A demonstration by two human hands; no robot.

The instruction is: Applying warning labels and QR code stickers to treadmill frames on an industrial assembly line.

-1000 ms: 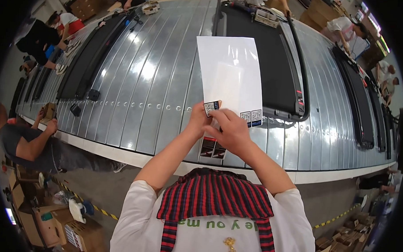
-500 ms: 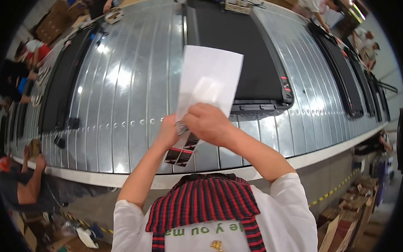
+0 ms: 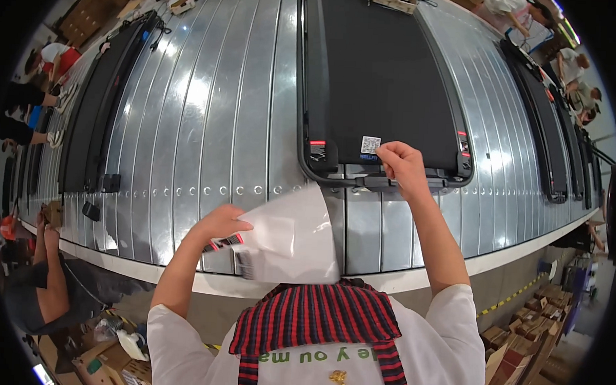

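Note:
My left hand (image 3: 219,225) is closed on a white sticker sheet (image 3: 306,243), held low near the table's front edge. A strip of red, black and white labels (image 3: 223,242) shows beneath that hand. My right hand (image 3: 402,164) pinches a small square QR code sticker (image 3: 371,144) between thumb and fingertips. The sticker is at the near end of the black treadmill (image 3: 387,73), over its belt; whether it touches the surface I cannot tell. Red-and-white warning labels (image 3: 317,149) sit on the treadmill's near corners.
The treadmill lies on a slatted metal table (image 3: 242,122) with a white front edge. More flat black treadmills stand left (image 3: 97,117) and right (image 3: 538,112). A tray of parts (image 3: 395,1) rests at the far end. Other people work around the table. Cardboard boxes (image 3: 520,336) fill the right floor.
My hands have moved apart. The left has lowered the sheet toward me, while the right has carried the QR code sticker forward and right to the treadmill. The view has shifted.

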